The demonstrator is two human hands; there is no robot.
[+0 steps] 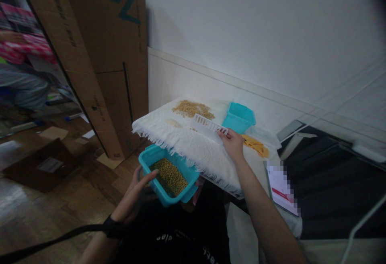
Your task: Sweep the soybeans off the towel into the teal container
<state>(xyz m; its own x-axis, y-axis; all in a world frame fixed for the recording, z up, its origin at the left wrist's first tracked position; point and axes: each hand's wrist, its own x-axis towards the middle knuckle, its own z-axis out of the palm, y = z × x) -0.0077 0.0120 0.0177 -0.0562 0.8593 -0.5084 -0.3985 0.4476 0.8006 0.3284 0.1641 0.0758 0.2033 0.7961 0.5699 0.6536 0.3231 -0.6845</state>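
Note:
My left hand [137,189] grips the near left side of a teal plastic bin [164,197], its thumb over the rim. Soybeans [170,175] cover the bottom of this bin, which sits just below the table's fringed edge. Over the white tablecloth [199,147], my right hand [233,143] pinches the right end of a white slotted plastic piece [208,129], standing on its long side. Beyond it lies a spread of loose soybeans [191,108], with a few stray ones close to the slotted piece.
A second teal bin [239,117] stands at the table's back, beside a yellow cloth [256,146] and a clear plastic lid or tray [267,137]. A tablet-like panel [282,189] lies at right. A tall cardboard box [120,55] rises at left; a person [24,79] is beyond it.

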